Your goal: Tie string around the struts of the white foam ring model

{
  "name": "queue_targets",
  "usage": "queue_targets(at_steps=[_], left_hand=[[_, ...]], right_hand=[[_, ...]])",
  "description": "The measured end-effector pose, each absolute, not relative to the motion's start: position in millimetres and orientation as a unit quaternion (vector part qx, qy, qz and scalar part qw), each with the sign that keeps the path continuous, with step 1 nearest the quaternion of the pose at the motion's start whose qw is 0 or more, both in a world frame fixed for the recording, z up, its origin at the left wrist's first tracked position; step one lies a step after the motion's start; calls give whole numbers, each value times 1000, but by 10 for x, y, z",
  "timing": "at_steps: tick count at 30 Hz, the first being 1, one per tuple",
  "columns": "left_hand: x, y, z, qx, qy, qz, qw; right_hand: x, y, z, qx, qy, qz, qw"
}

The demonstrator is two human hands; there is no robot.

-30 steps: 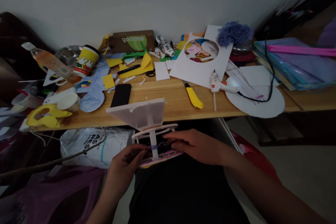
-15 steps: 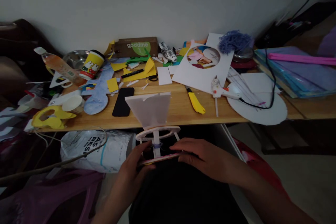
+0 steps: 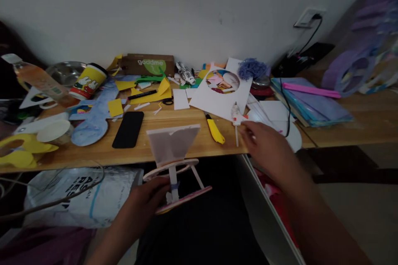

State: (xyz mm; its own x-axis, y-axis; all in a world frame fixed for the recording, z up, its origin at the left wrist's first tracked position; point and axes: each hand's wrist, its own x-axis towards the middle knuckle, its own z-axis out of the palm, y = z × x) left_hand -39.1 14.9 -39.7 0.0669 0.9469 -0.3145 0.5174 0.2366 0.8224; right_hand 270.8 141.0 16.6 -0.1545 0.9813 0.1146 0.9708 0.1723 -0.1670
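My left hand (image 3: 151,196) is closed on the left side of a white cardboard model (image 3: 174,180) with two round rings joined by struts and a tall white panel (image 3: 174,143) standing up at its back. A purplish band is wrapped round its middle strut. The model is held over my lap, just in front of the table edge. My right hand (image 3: 269,151) is at the handle of a white hot glue gun (image 3: 236,116) on the table, its fingers curled around it. The hand hides most of the handle. A glue stick (image 3: 236,136) juts from the gun towards me.
A yellow-handled cutter (image 3: 215,129) lies left of the glue gun, and a black phone (image 3: 128,129) farther left. Behind are cut white board (image 3: 202,101), blue yarn (image 3: 253,68) and a brown box (image 3: 147,65). A bottle (image 3: 43,80) and cup (image 3: 88,81) lean at left.
My right hand has let go of the model and moved right and up to the glue gun. My left hand still holds the model, now tilted. The view has turned to the right.
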Motion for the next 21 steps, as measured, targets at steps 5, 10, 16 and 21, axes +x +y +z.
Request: queue_targets(at_steps=[5,10,16,21], left_hand=[[-298,190,-376,574,660,261,409],[-269,185,-404,587,679,280,342],[-239,218,-365,604,660,299,331],[-280,202,-389,583,673,306,336]], right_hand=[[2171,1963,-247,-640,-766,56,23],[2291,1959,-385,-677,-735,32,36],[2347,1594,-221,-617,-777,50,112],[2199,1775,-44,-585,-787,118,155]])
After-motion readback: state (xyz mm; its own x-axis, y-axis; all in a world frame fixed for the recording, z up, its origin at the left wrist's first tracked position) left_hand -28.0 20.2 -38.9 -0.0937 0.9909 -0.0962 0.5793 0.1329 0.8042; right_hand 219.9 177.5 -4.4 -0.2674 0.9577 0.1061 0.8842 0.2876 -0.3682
